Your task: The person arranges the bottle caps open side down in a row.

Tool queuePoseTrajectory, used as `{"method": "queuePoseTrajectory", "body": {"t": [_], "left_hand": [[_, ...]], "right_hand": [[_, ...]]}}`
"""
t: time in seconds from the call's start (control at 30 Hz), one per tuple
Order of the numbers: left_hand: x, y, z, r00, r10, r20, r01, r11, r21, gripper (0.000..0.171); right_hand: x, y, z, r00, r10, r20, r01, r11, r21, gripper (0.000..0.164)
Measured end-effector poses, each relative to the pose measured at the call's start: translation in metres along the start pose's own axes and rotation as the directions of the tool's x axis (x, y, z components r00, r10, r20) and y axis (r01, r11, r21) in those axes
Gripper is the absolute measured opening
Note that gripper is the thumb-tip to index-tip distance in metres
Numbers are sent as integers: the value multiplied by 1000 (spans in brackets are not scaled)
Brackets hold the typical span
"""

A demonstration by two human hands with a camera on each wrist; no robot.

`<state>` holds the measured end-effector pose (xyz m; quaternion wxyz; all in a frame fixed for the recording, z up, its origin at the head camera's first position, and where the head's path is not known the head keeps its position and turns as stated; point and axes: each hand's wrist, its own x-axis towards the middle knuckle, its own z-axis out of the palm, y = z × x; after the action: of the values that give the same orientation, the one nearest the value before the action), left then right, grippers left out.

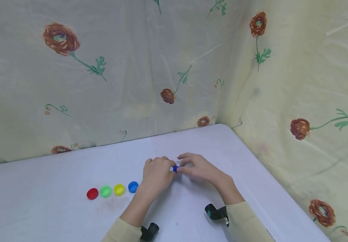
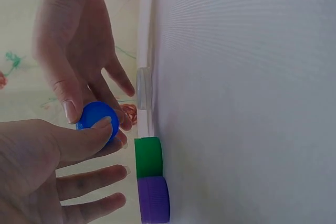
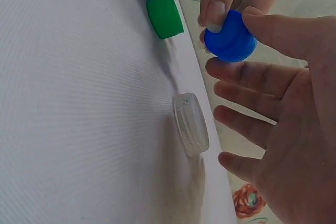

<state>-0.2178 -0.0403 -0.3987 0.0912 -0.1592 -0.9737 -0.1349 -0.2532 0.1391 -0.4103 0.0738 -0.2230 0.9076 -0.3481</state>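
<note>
A dark blue bottle cap (image 1: 175, 168) is held up between both hands over the table. My left hand (image 1: 159, 173) pinches it, the thumb lying across its flat face in the left wrist view. From the other side, my right hand (image 1: 199, 168) has thumb and index finger at the cap's edge, its other fingers spread. Below them a clear bottle cap (image 3: 189, 124) stands on the table. A green cap (image 2: 149, 157) and a purple cap (image 2: 154, 200) sit side by side near the left hand, hidden behind it in the head view.
To the left of the left forearm, a row of caps lies with hollow sides up: red (image 1: 92, 194), light green (image 1: 105, 191), yellow (image 1: 119, 190) and blue (image 1: 133, 187). A flowered curtain (image 1: 131, 84) hangs behind and to the right of the white table (image 1: 56, 178).
</note>
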Motion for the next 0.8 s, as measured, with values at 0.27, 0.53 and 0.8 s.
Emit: {"method": "queuePoseTrajectory", "body": {"t": [0.27, 0.53, 0.8], "left_hand": [[-1, -2, 1, 1000, -14, 23, 14, 1000, 5, 22], [-1, -3, 1, 997, -50, 62, 49, 999, 15, 25], [-2, -3, 0, 994, -86, 74, 86, 996, 3, 27]], "right_hand": [[1, 1, -1, 1000, -11, -11, 11, 1000, -14, 20], [-1, -3, -1, 1000, 7, -27, -8, 999, -34, 16], [0, -5, 3, 998, -26, -58, 18, 989, -144, 13]]}}
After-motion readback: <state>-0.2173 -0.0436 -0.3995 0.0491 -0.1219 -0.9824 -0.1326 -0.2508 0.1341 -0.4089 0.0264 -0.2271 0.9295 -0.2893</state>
